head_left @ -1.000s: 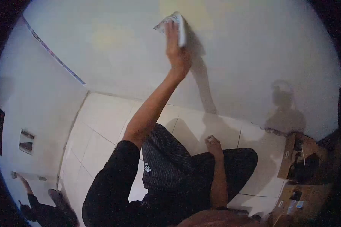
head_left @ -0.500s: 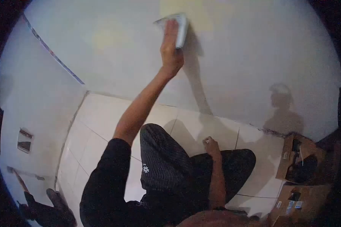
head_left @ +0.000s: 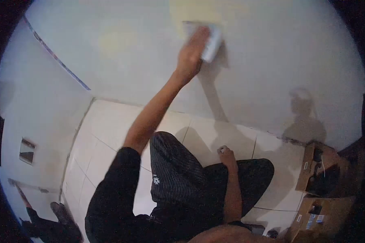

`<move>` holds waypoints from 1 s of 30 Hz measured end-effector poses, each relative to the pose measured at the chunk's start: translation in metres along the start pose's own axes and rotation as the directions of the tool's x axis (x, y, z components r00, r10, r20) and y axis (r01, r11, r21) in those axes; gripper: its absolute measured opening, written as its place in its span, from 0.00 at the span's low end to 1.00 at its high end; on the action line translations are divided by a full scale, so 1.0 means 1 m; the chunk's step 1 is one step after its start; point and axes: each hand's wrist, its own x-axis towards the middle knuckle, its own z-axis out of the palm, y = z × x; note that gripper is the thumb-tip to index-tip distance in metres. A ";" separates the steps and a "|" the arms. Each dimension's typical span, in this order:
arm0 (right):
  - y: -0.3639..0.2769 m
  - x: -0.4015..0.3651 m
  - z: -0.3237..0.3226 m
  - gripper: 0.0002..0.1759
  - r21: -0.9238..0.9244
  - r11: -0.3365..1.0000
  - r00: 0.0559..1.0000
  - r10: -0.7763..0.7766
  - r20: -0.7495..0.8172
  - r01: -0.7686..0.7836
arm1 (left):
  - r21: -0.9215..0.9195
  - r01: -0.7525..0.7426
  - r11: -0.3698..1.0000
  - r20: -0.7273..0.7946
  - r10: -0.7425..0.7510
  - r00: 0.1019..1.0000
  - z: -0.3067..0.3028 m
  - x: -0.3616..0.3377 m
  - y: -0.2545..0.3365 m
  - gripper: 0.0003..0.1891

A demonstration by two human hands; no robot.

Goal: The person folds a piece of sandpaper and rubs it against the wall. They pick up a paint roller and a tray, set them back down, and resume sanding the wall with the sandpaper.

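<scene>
My left hand presses a pale, stiff-edged folded sheet against the white wall, near a yellowish patch. Its fingers lie over the sheet, which is blurred by motion, and a dark shadow falls beside it. My right forearm rests across my right leg. Beyond the knee, my right hand is curled over the floor, with a small whitish spot at its fingertips; I cannot tell what it holds. My legs, in dark striped trousers, are folded under me.
Cardboard boxes with dark things and a cable stand at the right. Pale floor tiles meet the wall's foot. At the lower left, another person in dark clothes reaches toward the side wall, which has a small framed opening.
My left hand and the folded sheet have moved right and slightly down along the wall, tilting to the right. My right hand has stayed almost still.
</scene>
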 end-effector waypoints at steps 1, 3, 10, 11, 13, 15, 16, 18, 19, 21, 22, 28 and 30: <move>0.001 0.002 0.004 0.21 -0.021 0.998 0.998 -0.052 -0.040 0.051 | -0.005 -0.010 1.000 0.004 0.010 1.000 0.008 0.001 0.004 0.24; -0.007 0.001 0.003 0.21 -0.022 1.000 1.000 0.011 -0.010 -0.011 | 0.004 0.165 0.986 -0.057 -0.164 0.985 0.023 -0.005 0.029 0.24; -0.018 -0.003 -0.011 0.21 0.118 0.983 0.989 0.135 0.065 -0.142 | -0.047 0.254 0.966 -0.181 -0.259 0.949 0.016 -0.008 0.017 0.31; -0.017 -0.005 -0.007 0.21 0.117 0.982 0.988 0.137 0.074 -0.145 | -0.028 0.254 0.967 -0.150 -0.255 0.955 0.021 -0.010 0.023 0.31; -0.015 0.000 -0.008 0.23 0.002 0.999 0.999 0.036 0.001 -0.036 | 0.001 0.258 0.966 -0.133 -0.255 0.958 0.017 -0.016 0.022 0.32; -0.008 0.004 -0.005 0.23 0.007 0.997 0.997 0.071 0.029 -0.072 | -0.153 -0.209 0.966 0.291 0.247 0.924 0.013 -0.028 0.005 0.30; -0.009 0.003 -0.005 0.24 0.017 0.993 0.991 0.113 0.069 -0.114 | -0.087 -0.019 0.996 0.145 0.031 0.989 0.011 -0.021 0.000 0.27; -0.014 0.003 -0.008 0.24 0.005 0.996 0.995 0.092 0.035 -0.092 | -0.209 0.458 0.864 -0.228 -0.498 0.837 0.015 -0.009 -0.001 0.24; -0.017 -0.002 -0.009 0.24 -0.022 0.997 0.997 0.071 0.019 -0.071 | -0.205 0.463 0.862 -0.223 -0.502 0.836 0.016 -0.009 0.005 0.24; -0.015 -0.003 -0.005 0.24 -0.031 0.998 0.998 0.064 0.026 -0.063 | -0.034 0.070 0.997 0.019 -0.069 0.997 0.013 -0.009 0.019 0.28; -0.014 0.000 -0.004 0.23 -0.027 0.998 0.998 0.057 0.013 -0.056 | -0.032 0.069 0.997 0.016 -0.069 0.998 0.009 -0.009 0.014 0.28; -0.006 0.002 0.001 0.22 0.032 0.998 0.999 0.050 0.006 -0.050 | 0.068 0.331 0.941 -0.284 -0.300 0.911 0.014 0.005 0.015 0.28; -0.011 0.000 -0.003 0.23 0.015 0.999 0.997 0.050 0.050 -0.051 | -0.204 -0.057 0.977 0.344 0.126 0.930 0.010 -0.013 0.016 0.30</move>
